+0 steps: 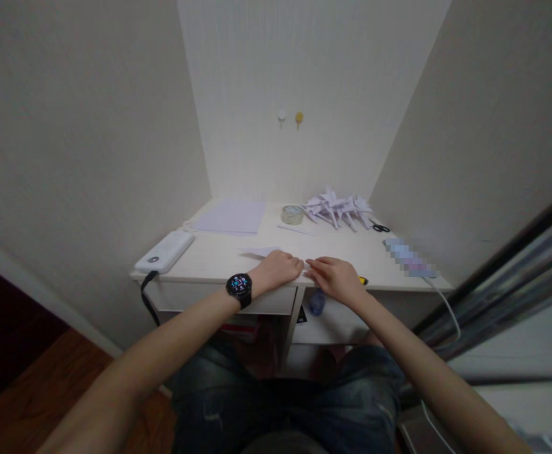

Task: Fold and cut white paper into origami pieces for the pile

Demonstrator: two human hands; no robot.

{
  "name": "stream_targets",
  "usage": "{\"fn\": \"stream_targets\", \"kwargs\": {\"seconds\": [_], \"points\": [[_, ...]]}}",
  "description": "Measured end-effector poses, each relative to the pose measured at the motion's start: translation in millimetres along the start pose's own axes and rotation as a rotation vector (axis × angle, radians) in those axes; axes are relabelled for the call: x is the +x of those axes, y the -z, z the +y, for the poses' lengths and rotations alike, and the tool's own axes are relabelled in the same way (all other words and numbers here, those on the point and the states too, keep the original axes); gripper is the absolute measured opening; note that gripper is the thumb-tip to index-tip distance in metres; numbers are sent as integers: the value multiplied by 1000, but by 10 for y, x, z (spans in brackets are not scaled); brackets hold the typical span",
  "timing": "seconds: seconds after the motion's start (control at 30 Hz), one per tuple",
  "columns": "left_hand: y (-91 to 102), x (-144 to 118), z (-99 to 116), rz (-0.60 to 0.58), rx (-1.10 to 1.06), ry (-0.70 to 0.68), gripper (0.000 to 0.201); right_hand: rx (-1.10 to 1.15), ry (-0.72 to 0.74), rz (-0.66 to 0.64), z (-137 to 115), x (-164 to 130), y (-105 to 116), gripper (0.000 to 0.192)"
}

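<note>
My left hand (278, 268), with a black watch (240, 289) on its wrist, is closed at the front edge of the white desk. A piece of white paper (261, 251) sticks out behind it, its near part hidden by the fingers. Close by on the right, the fingers of my right hand (336, 277) come together in a pinch, tips almost meeting my left fingers. A pale bit shows between those tips, too small to name. Just beyond both hands lies a thin paper strip (296, 230) on the desk.
Flat paper sheets (233, 216) lie at the back left, beside a roll of tape (292, 215). Folded paper pieces (337, 208) are heaped at the back right, near black scissors (380, 227). A white device (164, 251) and a phone (408, 257) flank the desk (209, 261).
</note>
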State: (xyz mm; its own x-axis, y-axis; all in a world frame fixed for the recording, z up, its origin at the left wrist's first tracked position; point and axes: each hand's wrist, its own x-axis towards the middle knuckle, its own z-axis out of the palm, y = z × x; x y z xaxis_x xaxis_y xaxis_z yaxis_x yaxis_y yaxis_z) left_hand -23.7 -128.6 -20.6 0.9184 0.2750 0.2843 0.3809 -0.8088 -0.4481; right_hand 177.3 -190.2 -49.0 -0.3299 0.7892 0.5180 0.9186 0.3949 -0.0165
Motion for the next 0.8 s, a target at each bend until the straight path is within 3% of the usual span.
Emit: {"fn": "stream_targets", "kwargs": {"seconds": [0.17,0.43,0.8], "points": [[-6,2,2,10,6,6,15,-250,53,15,-70,-12,-90,34],[-25,-134,-140,133,-72,1,14,-283,139,9,9,-12,-26,27],[42,-73,-5,25,-35,3,11,-199,100,41,-3,-41,-34,35]]}}
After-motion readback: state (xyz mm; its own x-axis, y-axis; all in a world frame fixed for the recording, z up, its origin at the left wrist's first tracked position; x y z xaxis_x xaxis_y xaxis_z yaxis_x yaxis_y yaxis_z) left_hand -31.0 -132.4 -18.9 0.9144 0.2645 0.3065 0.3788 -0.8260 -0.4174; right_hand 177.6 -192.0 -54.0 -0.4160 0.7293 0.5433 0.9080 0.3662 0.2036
